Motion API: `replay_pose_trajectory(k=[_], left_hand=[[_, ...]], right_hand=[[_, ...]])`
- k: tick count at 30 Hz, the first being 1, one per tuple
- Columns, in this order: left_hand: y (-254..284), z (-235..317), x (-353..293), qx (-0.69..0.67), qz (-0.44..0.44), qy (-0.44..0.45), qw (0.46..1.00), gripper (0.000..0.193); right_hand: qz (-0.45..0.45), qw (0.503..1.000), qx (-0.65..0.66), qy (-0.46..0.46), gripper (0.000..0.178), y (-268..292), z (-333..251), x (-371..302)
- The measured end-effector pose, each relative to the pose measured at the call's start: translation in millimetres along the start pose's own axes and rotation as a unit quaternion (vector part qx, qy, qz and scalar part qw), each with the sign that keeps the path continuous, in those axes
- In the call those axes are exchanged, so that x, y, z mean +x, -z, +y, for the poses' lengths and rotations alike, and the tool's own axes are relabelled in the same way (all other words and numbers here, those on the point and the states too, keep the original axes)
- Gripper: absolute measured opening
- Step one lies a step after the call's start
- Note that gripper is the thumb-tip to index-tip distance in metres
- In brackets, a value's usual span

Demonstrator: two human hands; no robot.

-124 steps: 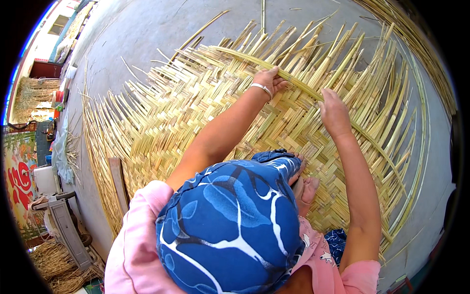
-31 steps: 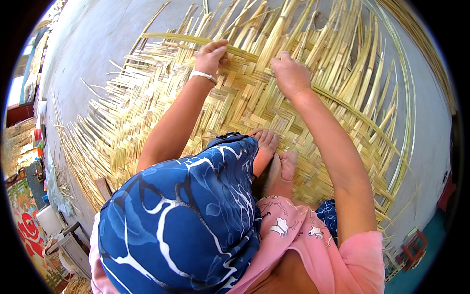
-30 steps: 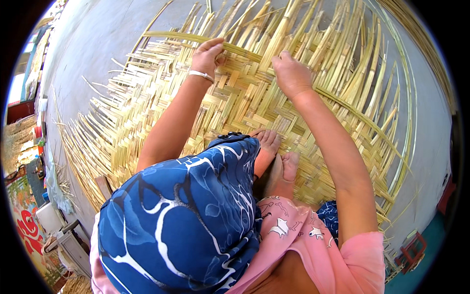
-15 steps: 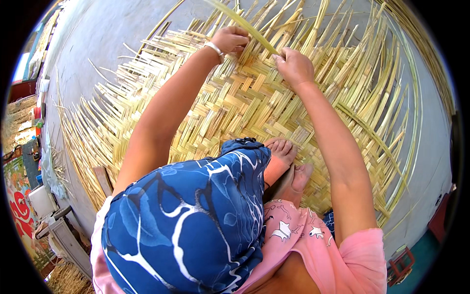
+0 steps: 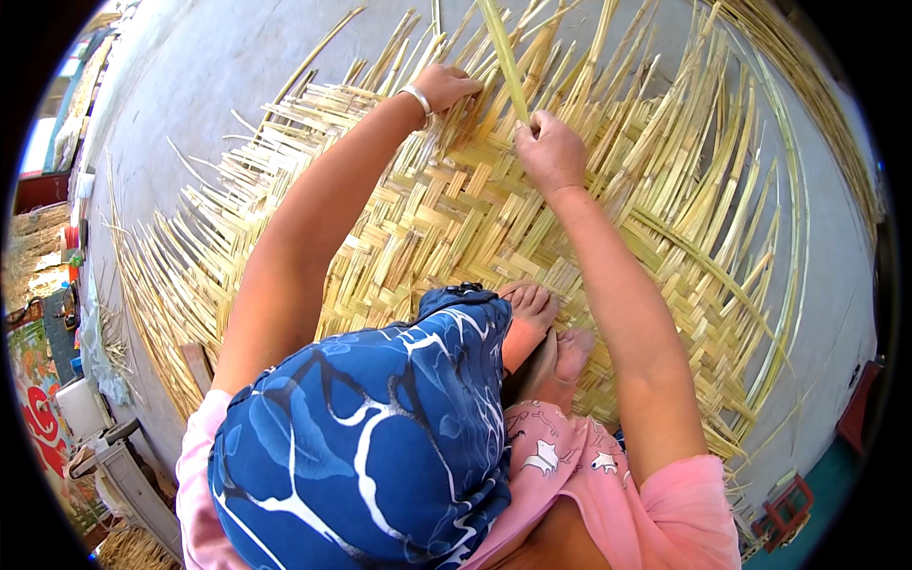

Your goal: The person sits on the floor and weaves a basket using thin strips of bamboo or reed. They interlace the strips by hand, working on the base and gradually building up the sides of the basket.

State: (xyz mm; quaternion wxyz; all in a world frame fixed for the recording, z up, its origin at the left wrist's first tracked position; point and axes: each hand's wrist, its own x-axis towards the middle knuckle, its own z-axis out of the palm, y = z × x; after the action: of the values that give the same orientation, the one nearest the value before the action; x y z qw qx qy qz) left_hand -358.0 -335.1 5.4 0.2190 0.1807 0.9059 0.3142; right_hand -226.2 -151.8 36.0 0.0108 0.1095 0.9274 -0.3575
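A woven mat of flat, yellow-green split-reed strips (image 5: 456, 204) lies on the floor, its loose ends fanning out at the far side and both flanks. My right hand (image 5: 553, 155) is closed, pinching the near end of a long green reed strip (image 5: 505, 59) that runs up past the picture's top edge. Just left of it, my left hand (image 5: 446, 87), with a white bangle at the wrist, reaches down among the loose strips at the weave's far edge. Its fingers are bent around some of them, the tips partly hidden.
My sandalled feet (image 5: 534, 309) rest on the mat. One loose green strip (image 5: 708, 261) lies across its right part. A bundle of long reeds (image 5: 807, 66) lies along the far right, a red frame (image 5: 787, 513) stands low right, and household items crowd the left wall.
My right hand has moved left and slightly nearer. Its strip has swung more upright, from slanting left to almost straight away from me. My left hand stays at the same loose strips, its fingers lower.
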Motion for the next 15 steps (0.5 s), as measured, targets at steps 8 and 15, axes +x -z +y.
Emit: replay_pose_trajectory(k=[8, 15], left_hand=[[-8, 14, 5, -0.261, 0.087, 0.064, 0.959, 0.025], [-12, 32, 8, 0.210, 0.097, 0.054, 0.971, 0.035]], right_hand=[[0.032, 0.999, 0.036, 0.008, 0.024, 1, 4, -5], [0.023, 0.997, 0.070, -0.010, 0.023, -1, 8, -5]])
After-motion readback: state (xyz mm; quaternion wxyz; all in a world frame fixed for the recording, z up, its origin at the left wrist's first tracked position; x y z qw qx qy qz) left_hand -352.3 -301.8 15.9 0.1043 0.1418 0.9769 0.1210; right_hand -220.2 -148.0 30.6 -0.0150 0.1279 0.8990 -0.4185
